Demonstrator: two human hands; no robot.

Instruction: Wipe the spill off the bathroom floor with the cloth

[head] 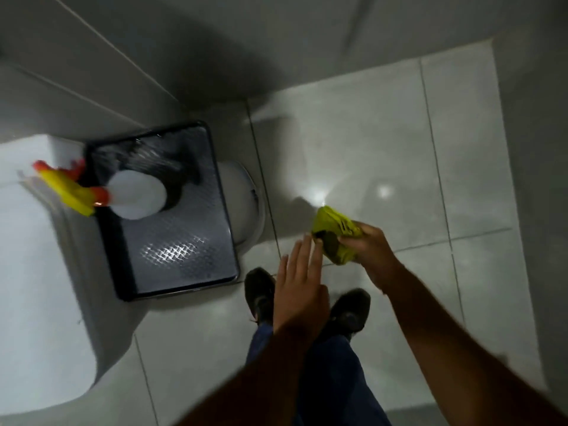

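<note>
Fingers (349, 239) of right hand (370, 244) are clenched round a bunched yellow-green cloth (335, 235), held up in the air over the tile, not touching it. Left hand (299, 284) is spread flat & released, fingertips just beside the cloth's lower left edge; can't tell if they touch it.

Big to small: pale glossy tiled floor (384, 155) fills centre & right, w/ bright light glints on it just above the cloth; can't pick out a spill from the glare. White toilet (33, 290) takes up the left side. Black bin w/ a patterned shiny lid (181, 241) stands just beside the toilet. White spray bottle (135, 193) w/ yellow & orange trigger head lies across the bin lid's upper left, nozzle end poking over the toilet. Two dark shoes (261, 293) stand on the tile under the left hand, blue trouser legs below them.
</note>
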